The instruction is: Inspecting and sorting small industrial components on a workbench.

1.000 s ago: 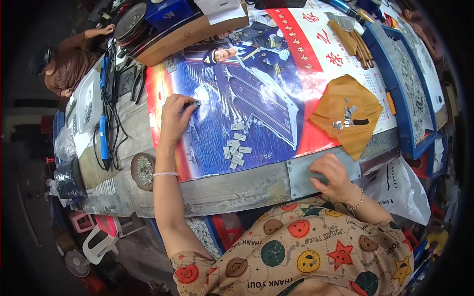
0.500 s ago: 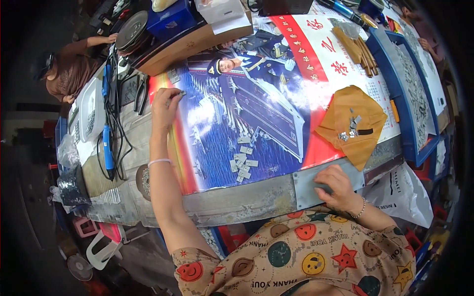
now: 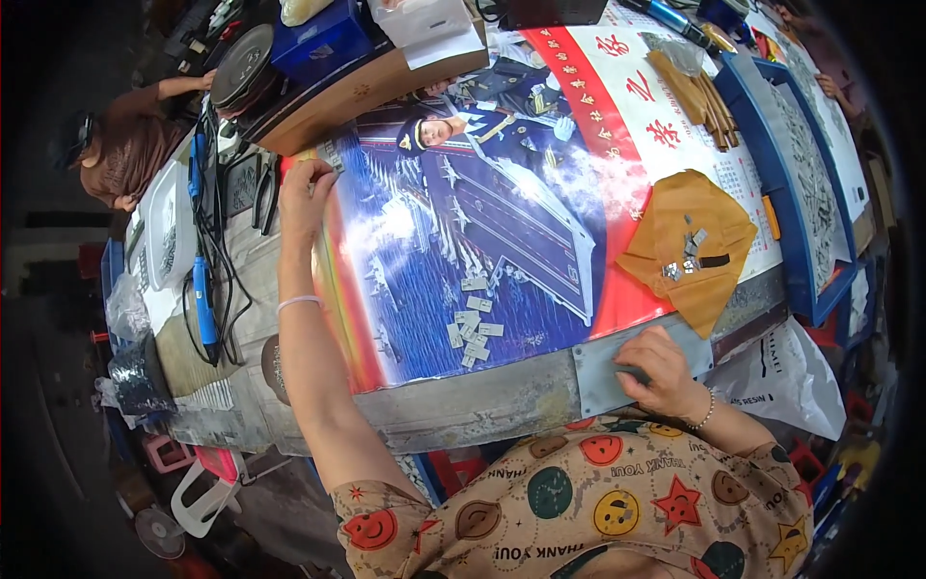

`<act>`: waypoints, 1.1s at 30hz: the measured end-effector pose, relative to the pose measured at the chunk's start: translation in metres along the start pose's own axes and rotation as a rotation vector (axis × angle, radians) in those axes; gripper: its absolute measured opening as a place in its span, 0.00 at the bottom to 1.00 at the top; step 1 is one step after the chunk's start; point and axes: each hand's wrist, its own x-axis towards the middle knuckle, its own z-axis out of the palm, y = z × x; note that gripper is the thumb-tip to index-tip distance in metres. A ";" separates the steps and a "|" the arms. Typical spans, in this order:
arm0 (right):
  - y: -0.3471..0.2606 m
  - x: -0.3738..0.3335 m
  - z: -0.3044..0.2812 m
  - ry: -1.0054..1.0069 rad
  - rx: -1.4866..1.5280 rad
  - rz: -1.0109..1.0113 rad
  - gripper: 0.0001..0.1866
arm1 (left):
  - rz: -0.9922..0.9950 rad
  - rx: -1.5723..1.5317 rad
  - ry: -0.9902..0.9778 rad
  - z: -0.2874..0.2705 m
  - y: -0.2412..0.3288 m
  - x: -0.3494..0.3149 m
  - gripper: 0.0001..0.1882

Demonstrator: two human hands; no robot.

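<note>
My left hand [image 3: 307,193] reaches to the far left corner of a glossy printed poster [image 3: 424,338], fingers pinched. Its fingertips are at a small group of grey rectangular pieces [image 3: 332,154]; what is between them is too small to make out. Near the poster's front edge lies a loose cluster of similar small grey plates [image 3: 470,330]. My right hand [image 3: 666,374] rests with curled fingers on a flat grey metal plate [image 3: 598,386] at the table's front edge. Something dark shows under those fingers, mostly hidden.
An orange-brown paper sheet [image 3: 666,222] holds several small metal bits, right of the poster. Beyond it stands a blue tray [image 3: 820,309] of small parts. Pliers [image 3: 263,198], a blue-handled tool [image 3: 204,304] with cables, and a cardboard box [image 3: 386,92] stand left and behind. Another person [image 3: 130,145] sits far left.
My left hand has moved a little to the left, taking the small grey piece at its fingertips toward the grouped pieces at the corner. My right hand stays on the metal plate.
</note>
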 end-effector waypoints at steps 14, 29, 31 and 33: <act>-0.002 -0.004 0.004 0.041 0.005 -0.019 0.10 | 0.020 -0.055 0.130 -0.017 0.066 -0.049 0.05; 0.014 -0.024 0.016 0.185 0.019 -0.217 0.06 | -0.017 -0.178 -0.390 0.032 0.157 -0.131 0.08; 0.013 -0.026 0.019 0.238 0.046 -0.255 0.05 | -0.054 -0.212 -0.430 0.032 0.144 -0.131 0.09; 0.011 -0.030 0.019 0.276 0.048 -0.257 0.04 | -0.038 -0.145 -0.564 0.032 0.149 -0.119 0.08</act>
